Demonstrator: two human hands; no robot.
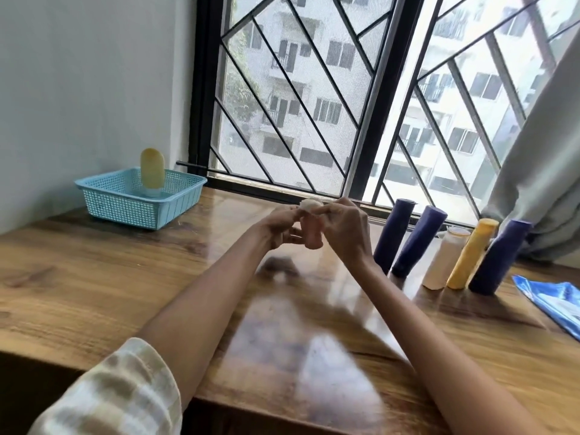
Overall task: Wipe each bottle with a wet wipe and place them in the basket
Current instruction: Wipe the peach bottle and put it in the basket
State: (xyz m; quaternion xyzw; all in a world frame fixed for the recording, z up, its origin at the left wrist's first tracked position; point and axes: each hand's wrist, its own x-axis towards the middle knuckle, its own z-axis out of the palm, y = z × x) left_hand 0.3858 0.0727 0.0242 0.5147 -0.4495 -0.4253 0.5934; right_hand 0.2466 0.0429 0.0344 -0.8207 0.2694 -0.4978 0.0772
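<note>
While both forearms reach forward over the wooden table (94,271), the hands meet above its glossy middle, in front of the barred window (314,105). A pale curtain (539,171) hangs at the far right, and a checked sleeve (119,394) covers the left upper arm at the lower edge.

On the table's far left corner stands the blue basket (138,199), a perforated plastic tray close to the wall; a yellow bottle in the basket (152,169) stands upright on its cap.

Along the right side, below the window sill, five bottles wait in a row: two dark blue bottles (405,240), a pale peach bottle (445,259), a yellow bottle (472,254) and a third dark blue bottle (499,257). Beside them, at the right edge, lies a blue wipe packet (552,299), partly cut off by the frame.

Between the hands is a small pale bottle (312,235), held clear of the table. The left hand (279,229) grips its body with curled fingers. The right hand (342,227) pinches a white wet wipe (310,204) against the bottle's top, fingers bent narrowly around it. Motion blur hides finer detail of the fingertips.
</note>
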